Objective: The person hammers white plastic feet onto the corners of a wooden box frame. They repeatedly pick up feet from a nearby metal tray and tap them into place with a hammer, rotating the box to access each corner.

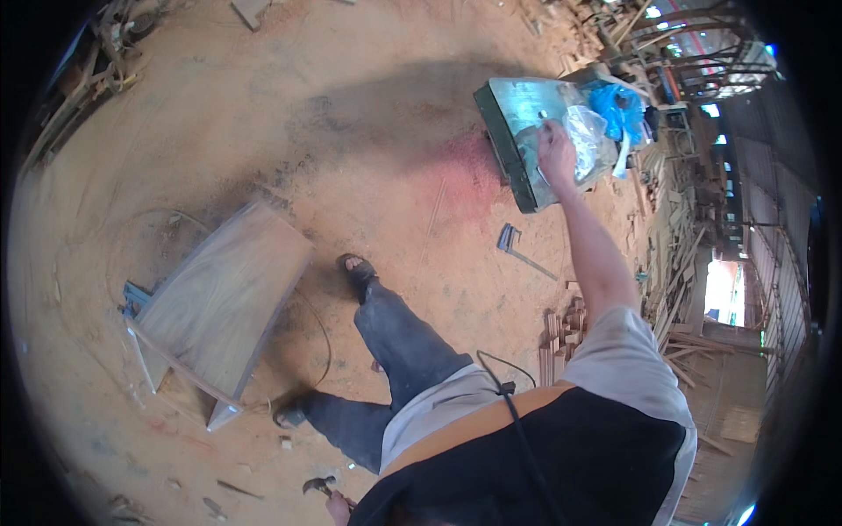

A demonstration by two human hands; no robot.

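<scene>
At the lower edge, my left hand (337, 507) is closed round the handle of a claw hammer (318, 484), whose metal head points away to the left. My right arm reaches far out to the upper right. There my right hand (556, 153) is over a green metal machine table (524, 91), its fingers curled together. What the fingers hold, if anything, is too small to make out. A small pale round thing (542, 114) shows just beyond the fingertips. Beside this hand lies a clear plastic bag (586, 131), with a blue plastic bag (617, 110) farther right.
A wooden box-like piece (230, 298) stands on the dusty floor to the left, with a blue clamp (134, 298) at its side. Another clamp (524, 250) lies below the metal table. Stacked wood offcuts (561, 337) and piled timber (675, 263) line the right.
</scene>
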